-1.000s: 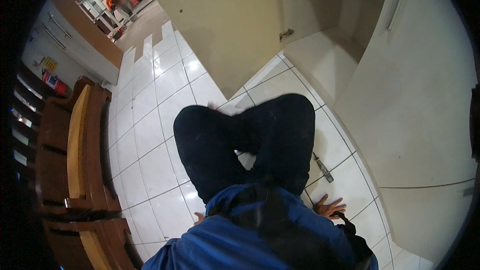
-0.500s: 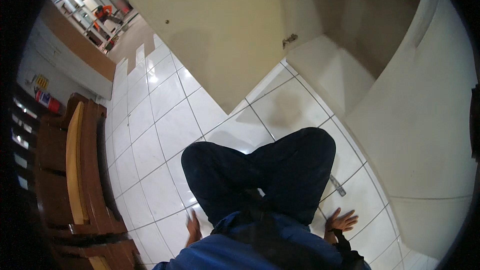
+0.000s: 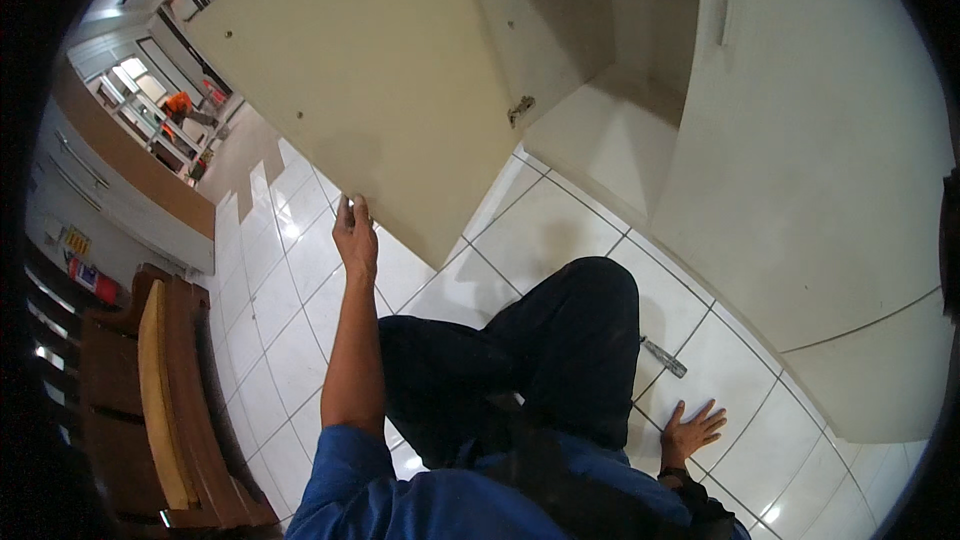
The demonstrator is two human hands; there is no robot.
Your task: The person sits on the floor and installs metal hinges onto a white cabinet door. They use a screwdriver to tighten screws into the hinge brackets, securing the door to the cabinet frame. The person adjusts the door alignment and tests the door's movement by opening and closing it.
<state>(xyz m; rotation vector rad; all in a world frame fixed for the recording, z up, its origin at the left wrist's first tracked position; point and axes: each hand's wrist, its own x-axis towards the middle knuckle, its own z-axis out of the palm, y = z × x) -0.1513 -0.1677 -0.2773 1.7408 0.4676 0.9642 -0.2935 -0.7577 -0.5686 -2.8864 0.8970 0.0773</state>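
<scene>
Seated on the white tiled floor (image 3: 300,340), a person's left hand (image 3: 356,233) pinches the lower edge of the open cream cabinet door (image 3: 370,90) directly above that grip (right hand (image 3: 688,430) flat, empty, beside a small metal tool (image 3: 664,357)).

My left hand (image 3: 355,235) meets the big open door (image 3: 370,90). My knees (image 3: 560,340) block the middle. The cupboard (image 3: 610,140) inside is open.

Matt cream laminate cabinet door (image 3: 400,90), glossy white floor tiles (image 3: 300,310), varnished wooden bench (image 3: 165,400)
</scene>
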